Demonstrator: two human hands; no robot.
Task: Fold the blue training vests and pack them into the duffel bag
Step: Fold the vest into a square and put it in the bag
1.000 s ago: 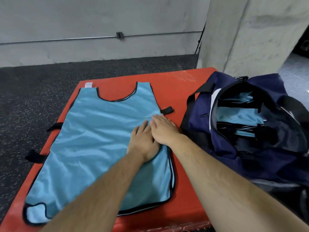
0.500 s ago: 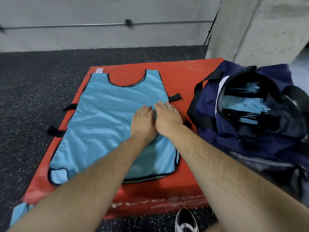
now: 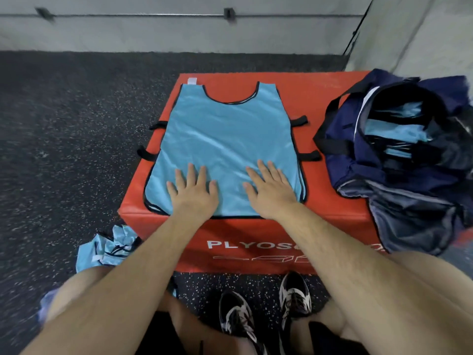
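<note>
A light blue training vest [image 3: 225, 139] with black trim lies spread flat on the red plyo box [image 3: 320, 98], neck hole at the far end. My left hand [image 3: 193, 192] rests flat on its near left part, fingers straight. My right hand [image 3: 272, 190] presses flat on its near right part, close to the hem. The navy duffel bag [image 3: 399, 162] sits open on the box's right end, with several folded blue vests [image 3: 394, 129] inside. A crumpled heap of blue vests [image 3: 107, 249] lies on the floor at the box's near left corner.
Dark speckled rubber floor [image 3: 64, 124] surrounds the box. A grey wall with a pipe runs along the back, and a concrete pillar [image 3: 422, 32] stands behind the bag. My knees and black-and-white shoes [image 3: 238, 316] are just in front of the box.
My hands were side by side near the vest's right edge; they have slid apart and toward the near hem. The view has pulled back, showing my legs and the floor heap.
</note>
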